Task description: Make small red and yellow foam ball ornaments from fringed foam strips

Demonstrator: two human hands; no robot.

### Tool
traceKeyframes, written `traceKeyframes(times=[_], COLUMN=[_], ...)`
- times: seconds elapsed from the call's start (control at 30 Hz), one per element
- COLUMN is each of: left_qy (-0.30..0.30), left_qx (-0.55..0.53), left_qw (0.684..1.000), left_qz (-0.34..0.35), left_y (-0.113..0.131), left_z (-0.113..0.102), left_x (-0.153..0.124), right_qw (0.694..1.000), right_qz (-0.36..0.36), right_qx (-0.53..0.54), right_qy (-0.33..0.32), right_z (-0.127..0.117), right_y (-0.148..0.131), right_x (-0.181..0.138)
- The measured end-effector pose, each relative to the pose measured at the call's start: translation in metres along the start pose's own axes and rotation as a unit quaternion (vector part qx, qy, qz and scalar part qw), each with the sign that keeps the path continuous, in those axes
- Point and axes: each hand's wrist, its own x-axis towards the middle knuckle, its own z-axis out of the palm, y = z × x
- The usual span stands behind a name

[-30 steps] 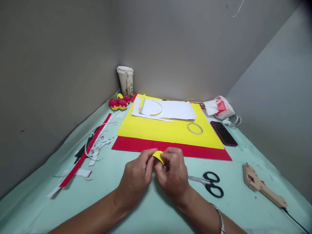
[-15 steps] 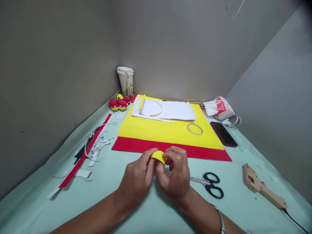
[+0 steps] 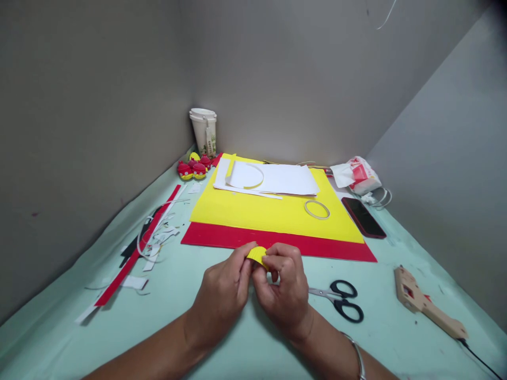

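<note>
A small curved yellow piece, ridged like corrugated paper, is held up between both hands above the table. My left hand is closed, pinching its left end between thumb and fingers. My right hand grips the other end with thumb and bent fingers. The piece's underside is mostly hidden by my fingers. Black-handled scissors lie just right of my right hand, their blade tips hidden behind it. Beyond my hands lie a red sheet and, on top of it, a yellow sheet.
White paper and a thin ring lie on the yellow sheet. Red strips and scraps are at left. Small red-and-yellow pieces and a cup stand behind. A phone, tissues and a glue gun are at right.
The fingers of my right hand have shifted slightly on the yellow piece, which has tilted a little. Everything else on the table stays in place.
</note>
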Motion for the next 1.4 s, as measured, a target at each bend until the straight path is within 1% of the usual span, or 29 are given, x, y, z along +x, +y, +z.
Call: traceKeyframes(times=[0.07, 0.13, 0.23, 0.3, 0.37, 0.43, 0.47, 0.5, 0.53, 0.6, 0.63, 0.67, 0.7, 0.73, 0.8, 0.87, 0.97, 1.23, 1.4], left_qy=[-0.003, -0.015, -0.052, -0.074, -0.077, -0.067, -0.062, -0.063, -0.074, -0.117, -0.14, -0.157, -0.168, -0.172, -0.181, -0.194, -0.213, -0.231, -0.245], left_qx=[-0.006, -0.022, -0.064, -0.09, -0.116, -0.176, -0.23, -0.296, -0.37, -0.497, -0.539, -0.568, -0.587, -0.6, -0.62, -0.637, -0.647, -0.626, -0.624], left_qw=[1.0, 0.999, 0.992, 0.984, 0.976, 0.959, 0.941, 0.915, 0.878, 0.79, 0.75, 0.718, 0.695, 0.678, 0.654, 0.634, 0.619, 0.638, 0.636], left_qz=[-0.01, -0.036, -0.099, -0.135, -0.168, -0.214, -0.241, -0.268, -0.294, -0.338, -0.356, -0.37, -0.381, -0.388, -0.395, -0.394, -0.39, -0.385, -0.383], left_y=[-0.001, 0.0, 0.002, 0.003, 0.004, 0.003, 0.002, 0.001, 0.0, -0.003, -0.005, -0.007, -0.009, -0.011, -0.015, -0.019, -0.021, -0.019, -0.02], left_z=[0.001, 0.001, 0.0, -0.002, -0.004, -0.006, -0.007, -0.008, -0.009, -0.011, -0.011, -0.011, -0.011, -0.011, -0.01, -0.008, -0.006, -0.007, -0.008], left_x=[0.0, 0.001, 0.003, 0.004, 0.007, 0.012, 0.015, 0.019, 0.022, 0.028, 0.031, 0.032, 0.033, 0.033, 0.032, 0.031, 0.03, 0.03, 0.03], right_qw=[1.0, 1.0, 0.996, 0.992, 0.989, 0.984, 0.981, 0.979, 0.978, 0.976, 0.976, 0.974, 0.972, 0.969, 0.962, 0.957, 0.954, 0.952, 0.956], right_qz=[0.003, 0.019, 0.08, 0.117, 0.134, 0.14, 0.141, 0.142, 0.142, 0.141, 0.14, 0.14, 0.138, 0.136, 0.136, 0.137, 0.139, 0.152, 0.143], right_qx=[0.002, 0.007, 0.019, 0.036, 0.065, 0.105, 0.123, 0.137, 0.147, 0.158, 0.161, 0.167, 0.174, 0.182, 0.199, 0.213, 0.219, 0.214, 0.207], right_qy=[0.001, 0.004, 0.022, 0.022, -0.008, -0.044, -0.052, -0.053, -0.049, -0.042, -0.048, -0.061, -0.079, -0.096, -0.129, -0.144, -0.153, -0.155, -0.151], right_z=[0.001, 0.002, 0.003, 0.003, 0.001, -0.002, -0.003, -0.005, -0.007, -0.009, -0.01, -0.01, -0.01, -0.01, -0.01, -0.01, -0.009, -0.007, -0.007], right_y=[0.0, 0.0, 0.0, 0.0, 0.0, 0.0, 0.001, 0.002, 0.003, 0.008, 0.01, 0.012, 0.014, 0.015, 0.015, 0.014, 0.013, 0.013, 0.013], right_x=[0.001, 0.003, 0.007, 0.01, 0.01, 0.009, 0.009, 0.009, 0.009, 0.01, 0.011, 0.012, 0.013, 0.013, 0.014, 0.014, 0.015, 0.016, 0.015])
